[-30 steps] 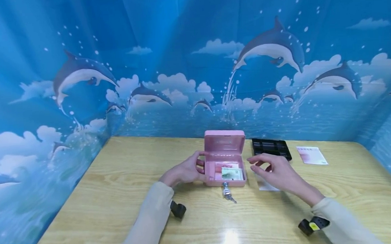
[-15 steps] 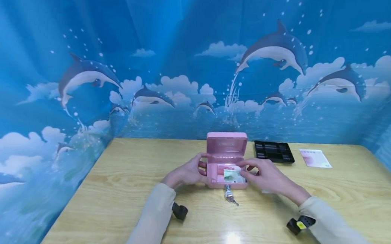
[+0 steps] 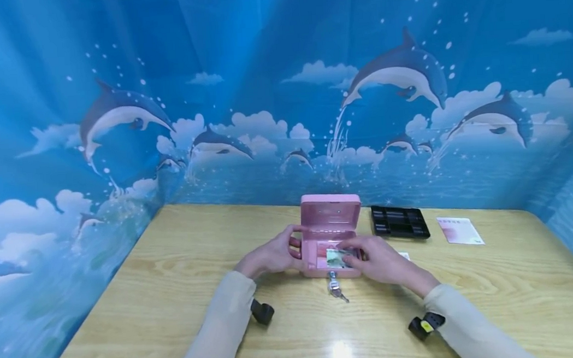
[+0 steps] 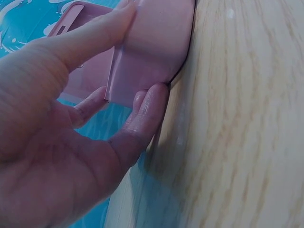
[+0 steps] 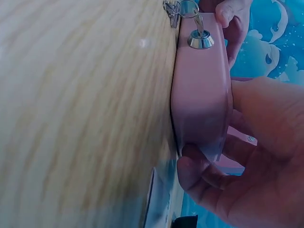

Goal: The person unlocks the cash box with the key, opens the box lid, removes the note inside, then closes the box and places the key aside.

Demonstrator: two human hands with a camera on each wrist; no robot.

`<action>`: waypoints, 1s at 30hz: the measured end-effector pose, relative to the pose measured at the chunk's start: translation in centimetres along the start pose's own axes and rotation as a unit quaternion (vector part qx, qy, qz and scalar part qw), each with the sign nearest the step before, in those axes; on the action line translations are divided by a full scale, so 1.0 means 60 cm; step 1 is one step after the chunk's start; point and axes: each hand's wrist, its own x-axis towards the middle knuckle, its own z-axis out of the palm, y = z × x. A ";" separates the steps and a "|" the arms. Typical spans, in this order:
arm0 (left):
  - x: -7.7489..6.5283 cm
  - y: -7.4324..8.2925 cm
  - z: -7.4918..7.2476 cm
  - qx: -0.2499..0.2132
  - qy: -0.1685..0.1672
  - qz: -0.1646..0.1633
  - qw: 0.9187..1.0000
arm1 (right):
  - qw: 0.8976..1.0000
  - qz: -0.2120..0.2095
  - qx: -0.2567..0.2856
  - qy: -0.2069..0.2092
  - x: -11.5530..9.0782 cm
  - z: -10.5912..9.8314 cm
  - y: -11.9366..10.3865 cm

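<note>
Head view: our left grip (image 3: 273, 254) holds the box (image 3: 317, 273); whether our right grip (image 3: 381, 261), over the notes (image 3: 333, 259) inside, pinches, we cannot tell.

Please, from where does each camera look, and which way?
Head: worn on the head, looking forward and down at the pink box; left hand, right hand and sleeves show.
Left wrist: worn there, looking at the box's left side; left hand shows.
Right wrist: worn there, looking at the box's lock; right hand shows, left hand partly.
Head and right wrist share the keys.
</note>
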 end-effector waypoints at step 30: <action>0.003 0.001 0.003 0.010 0.010 -0.005 1.000 | 0.997 0.036 -0.025 0.069 0.002 0.007 -0.019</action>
